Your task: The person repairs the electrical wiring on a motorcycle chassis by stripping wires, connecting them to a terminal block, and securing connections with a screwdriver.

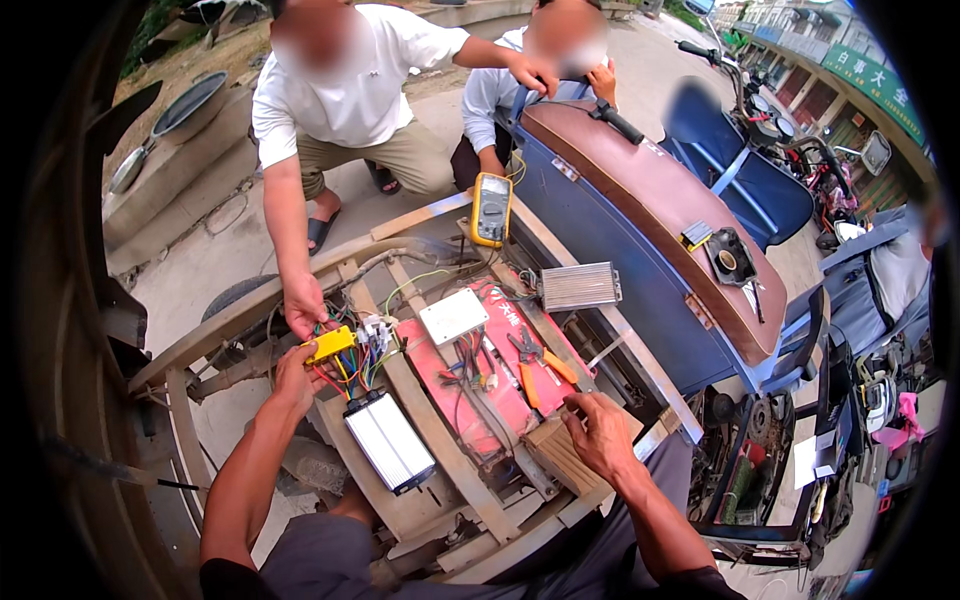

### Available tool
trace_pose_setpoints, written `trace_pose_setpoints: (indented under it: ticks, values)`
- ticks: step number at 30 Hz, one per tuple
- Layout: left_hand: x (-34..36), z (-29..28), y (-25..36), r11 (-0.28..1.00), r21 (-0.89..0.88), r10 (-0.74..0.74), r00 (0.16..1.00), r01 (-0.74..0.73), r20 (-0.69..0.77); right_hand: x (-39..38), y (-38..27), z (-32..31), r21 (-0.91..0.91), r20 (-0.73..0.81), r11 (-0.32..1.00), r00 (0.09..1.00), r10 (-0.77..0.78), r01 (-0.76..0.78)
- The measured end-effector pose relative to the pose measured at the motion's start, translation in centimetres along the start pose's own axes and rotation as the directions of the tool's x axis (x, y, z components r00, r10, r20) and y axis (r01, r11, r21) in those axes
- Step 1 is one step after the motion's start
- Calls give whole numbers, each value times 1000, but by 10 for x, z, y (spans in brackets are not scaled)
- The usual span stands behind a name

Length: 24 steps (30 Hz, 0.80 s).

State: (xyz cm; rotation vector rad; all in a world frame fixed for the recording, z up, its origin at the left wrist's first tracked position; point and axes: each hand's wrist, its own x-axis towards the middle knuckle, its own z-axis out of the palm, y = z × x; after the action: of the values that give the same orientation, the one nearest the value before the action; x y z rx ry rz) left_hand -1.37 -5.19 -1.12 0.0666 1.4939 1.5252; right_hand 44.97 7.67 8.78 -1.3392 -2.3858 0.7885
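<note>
My left hand (293, 380) grips the near end of a small yellow box (331, 344) with coloured wires running from it. White connectors and a tangle of wires (376, 335) lie against it, above a silver finned controller (390, 440) on the metal frame. My right hand (603, 435) hovers or rests by a wooden block (566, 455), fingers bent and apart, nothing visible in them. Just beyond it, orange-handled pliers (538, 368) lie on a red battery (440, 375). A white box (454, 317) with wires sits left of the pliers.
A co-worker's hand (304, 300) reaches the wires beside the yellow box. A yellow multimeter (491, 210) stands at the frame's far edge, near a second person. Another finned controller (580, 287) is at right. A blue box seat with a brown top (640, 190) borders the frame.
</note>
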Motion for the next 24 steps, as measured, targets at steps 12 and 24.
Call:
trace_pose_setpoints:
  ticks: [12, 24]
  values:
    - [90, -87, -59, 988, -147, -21, 991, 41, 133, -109, 27, -108, -383, -242, 923, 960, -143, 41]
    - [71, -28, -12, 990, 128, -48, 998, 54, -46, -292, 107, -279, -497, -741, 647, 671, 31, -578]
